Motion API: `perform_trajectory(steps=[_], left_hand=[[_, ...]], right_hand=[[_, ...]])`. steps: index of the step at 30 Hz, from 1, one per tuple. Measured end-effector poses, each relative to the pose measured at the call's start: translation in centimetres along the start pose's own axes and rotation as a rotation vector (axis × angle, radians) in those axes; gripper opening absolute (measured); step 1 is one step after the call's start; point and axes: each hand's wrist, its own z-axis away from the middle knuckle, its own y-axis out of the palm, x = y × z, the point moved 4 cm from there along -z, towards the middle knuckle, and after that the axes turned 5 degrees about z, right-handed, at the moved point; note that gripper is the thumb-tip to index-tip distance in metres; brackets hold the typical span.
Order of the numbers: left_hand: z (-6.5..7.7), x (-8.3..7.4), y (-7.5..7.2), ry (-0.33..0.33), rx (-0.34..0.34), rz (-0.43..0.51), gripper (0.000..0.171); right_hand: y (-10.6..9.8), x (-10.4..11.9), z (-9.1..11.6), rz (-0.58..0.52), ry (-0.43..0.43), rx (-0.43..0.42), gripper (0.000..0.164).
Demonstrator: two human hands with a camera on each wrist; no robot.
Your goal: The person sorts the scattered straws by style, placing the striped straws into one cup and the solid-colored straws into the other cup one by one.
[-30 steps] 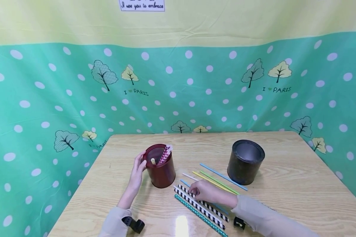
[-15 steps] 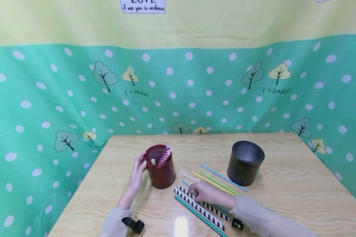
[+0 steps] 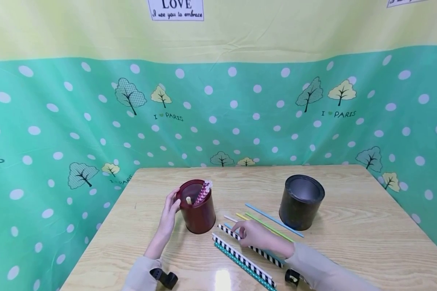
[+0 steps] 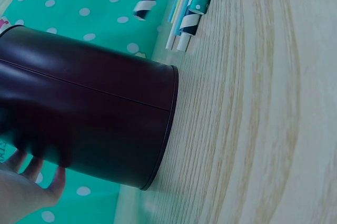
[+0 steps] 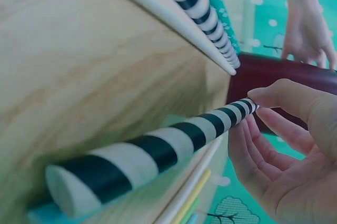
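Observation:
My right hand [image 3: 255,235] pinches a black-and-white striped paper straw [image 3: 268,257] between thumb and fingers. In the right wrist view this straw [image 5: 158,153] slants away from the camera, and in the left wrist view its end [image 4: 147,3] shows raised off the table. With fingers spread, my left hand [image 3: 169,210] rests against the side and rim of a dark red can [image 3: 200,218]. Its fingertips touch the can's wall in the left wrist view. Inside the can stand several purple-and-white straws [image 3: 204,191] and a cream straw [image 3: 188,200].
Another striped straw [image 3: 240,258], a white one and a green dotted straw [image 3: 236,263] lie in front. Behind the right hand lie thin blue [image 3: 273,219], green [image 3: 253,219], yellow and white straws. A black can [image 3: 301,206] stands at right. A patterned curtain [image 3: 233,129] hangs behind the table.
The striped straw in my right hand has come away from the other striped straw, up and to the right. My left hand and the red can have stayed in place.

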Motion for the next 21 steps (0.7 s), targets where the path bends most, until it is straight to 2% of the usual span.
perform_trajectory(steps=[4, 13, 21], left_hand=[[-0.1, 0.2, -0.1, -0.006, -0.001, 0.003, 0.038], [0.5, -1.9, 0.9, 0.005, -0.008, -0.007, 0.038], [0.5, -1.5, 0.7, 0.013, -0.009, 0.003, 0.038]], right_hand=[[-0.8, 0.2, 0.0, -0.053, 0.020, -0.011, 0.033], [-2.5, 1.0, 0.0, -0.139, -0.005, -0.119, 0.031], [-3.3, 2.4, -0.1, -0.252, 0.009, -0.247, 0.031]])
